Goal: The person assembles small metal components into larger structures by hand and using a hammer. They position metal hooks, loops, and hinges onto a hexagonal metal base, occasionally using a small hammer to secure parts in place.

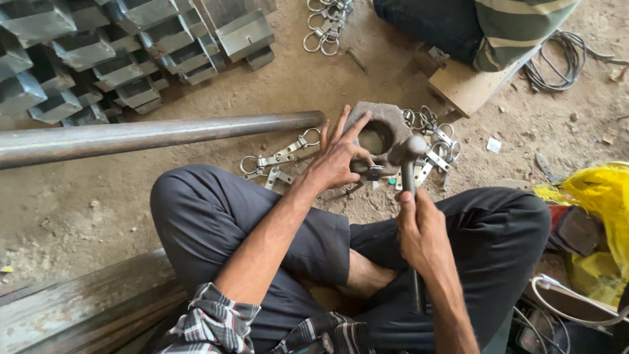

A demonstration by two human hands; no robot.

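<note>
My right hand [422, 229] grips the handle of a metal hammer [407, 152], whose head rests over a small metal clasp piece [375, 172]. My left hand [337, 154] holds that small piece down with its fingertips, fingers spread against a grey hollow metal block [383, 128] that stands on the dirt floor. I sit cross-legged in dark trousers, knees on either side of the block.
A long steel pipe [157, 133] lies across the floor at left. Loose metal ring clasps [282, 157] lie beside the block, with more clasps [436, 147] to its right. Stacked metal channels [98, 52] fill the upper left. Another person [485, 26] sits at the top right near a wooden board [468, 85].
</note>
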